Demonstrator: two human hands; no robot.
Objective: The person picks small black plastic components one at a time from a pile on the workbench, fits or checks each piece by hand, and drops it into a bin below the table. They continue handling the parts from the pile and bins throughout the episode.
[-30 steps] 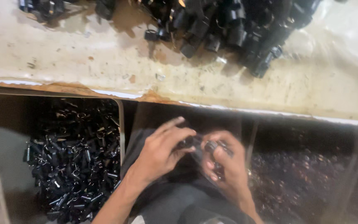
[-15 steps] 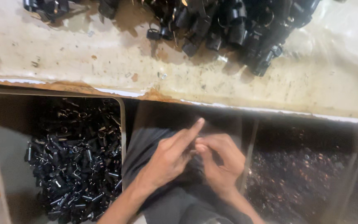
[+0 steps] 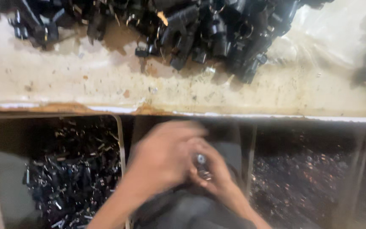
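Note:
My left hand [image 3: 162, 154] and my right hand [image 3: 217, 174] are pressed together below the bench edge, both blurred by motion. Between their fingers sits a small dark part with a shiny metal end [image 3: 201, 163]; both hands close around it. The left hand overlaps the right from the left side. A heap of black plastic parts [image 3: 200, 29] lies along the far side of the worn, stained bench top [image 3: 106, 80].
At lower left a grey bin [image 3: 119, 135] holds several small black and metal pieces [image 3: 73, 169]. At lower right a dark tray of fine small parts [image 3: 310, 169] lies under clear film. My dark-clothed lap [image 3: 183, 212] is below the hands.
The view has shifted and the hands now blur. My left hand's raised finger has come down, and both hands have closed tighter around the small part.

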